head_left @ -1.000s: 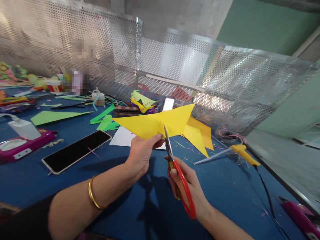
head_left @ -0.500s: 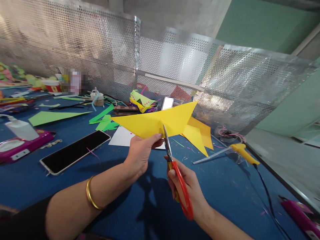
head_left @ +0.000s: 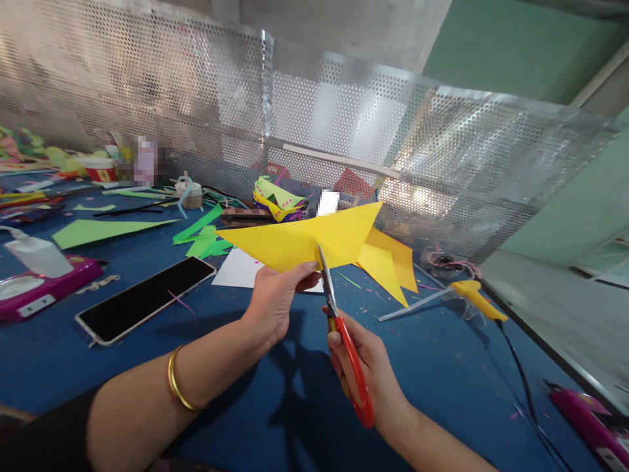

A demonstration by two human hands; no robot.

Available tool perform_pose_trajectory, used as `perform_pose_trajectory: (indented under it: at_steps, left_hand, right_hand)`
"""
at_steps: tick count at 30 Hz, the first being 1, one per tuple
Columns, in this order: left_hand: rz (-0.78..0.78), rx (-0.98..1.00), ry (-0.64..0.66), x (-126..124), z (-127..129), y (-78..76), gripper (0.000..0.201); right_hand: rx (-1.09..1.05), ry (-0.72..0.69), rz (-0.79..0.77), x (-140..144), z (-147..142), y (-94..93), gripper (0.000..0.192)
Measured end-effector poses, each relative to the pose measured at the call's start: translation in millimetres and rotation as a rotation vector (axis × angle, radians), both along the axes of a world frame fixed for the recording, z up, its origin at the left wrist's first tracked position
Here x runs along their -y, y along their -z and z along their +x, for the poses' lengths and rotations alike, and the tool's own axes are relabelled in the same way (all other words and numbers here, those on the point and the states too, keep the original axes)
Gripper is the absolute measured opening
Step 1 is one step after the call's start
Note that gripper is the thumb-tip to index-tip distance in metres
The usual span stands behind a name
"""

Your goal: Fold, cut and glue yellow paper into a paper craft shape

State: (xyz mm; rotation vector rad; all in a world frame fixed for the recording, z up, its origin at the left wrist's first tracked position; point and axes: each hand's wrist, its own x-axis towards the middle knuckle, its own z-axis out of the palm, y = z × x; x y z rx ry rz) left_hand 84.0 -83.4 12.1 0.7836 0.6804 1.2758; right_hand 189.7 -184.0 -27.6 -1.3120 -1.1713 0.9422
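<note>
My left hand (head_left: pixel 272 298) pinches the lower edge of a yellow sheet of paper (head_left: pixel 275 246), thumb on the near side. The sheet is held up above the table, with pointed ends to left and right. In my right hand (head_left: pixel 363 354) is a pair of scissors (head_left: pixel 356 380) with red handles. Their blades point up and meet the paper just right of my left thumb. The far blade is mostly hidden by the paper. Behind the sheet lie more yellow and orange paper pieces (head_left: pixel 400 265) and a white sheet (head_left: pixel 230 269).
On the blue table (head_left: pixel 230 419), a phone (head_left: pixel 147 298) and a purple power strip (head_left: pixel 29 305) lie to the left. A yellow glue gun (head_left: pixel 479 299) rests at right. Green paper (head_left: pixel 103 231) and a polka-dot paper piece (head_left: pixel 280 196) sit farther back, before a perforated metal screen (head_left: pixel 334 118).
The scissors' handles have drawn slightly closer together, and the paper's right tip has dipped a little. My left hand keeps its hold; the whole view has shifted very slightly.
</note>
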Motion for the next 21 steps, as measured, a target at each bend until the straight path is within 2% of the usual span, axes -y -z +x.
perform_pose_trajectory:
  at_steps: [7, 15, 19, 21]
  left_hand:
    - [-0.042, 0.047, -0.010, -2, -1, -0.5, 0.030]
    - [-0.043, 0.023, -0.015, -2, 0, 0.0, 0.033]
    - [-0.058, -0.040, 0.094, -3, -4, -0.3, 0.036]
    - [-0.089, -0.159, 0.214, -3, -6, -1.0, 0.050]
  right_hand:
    - [-0.122, 0.097, -0.098, -1, -2, 0.1, 0.040]
    - [-0.090, 0.074, -0.060, 0, 1, 5.6, 0.041]
    - [0.043, 0.055, -0.014, -2, 7, -2.3, 0.047]
    - [0.154, 0.080, 0.023, -4, 18, -11.9, 0.051]
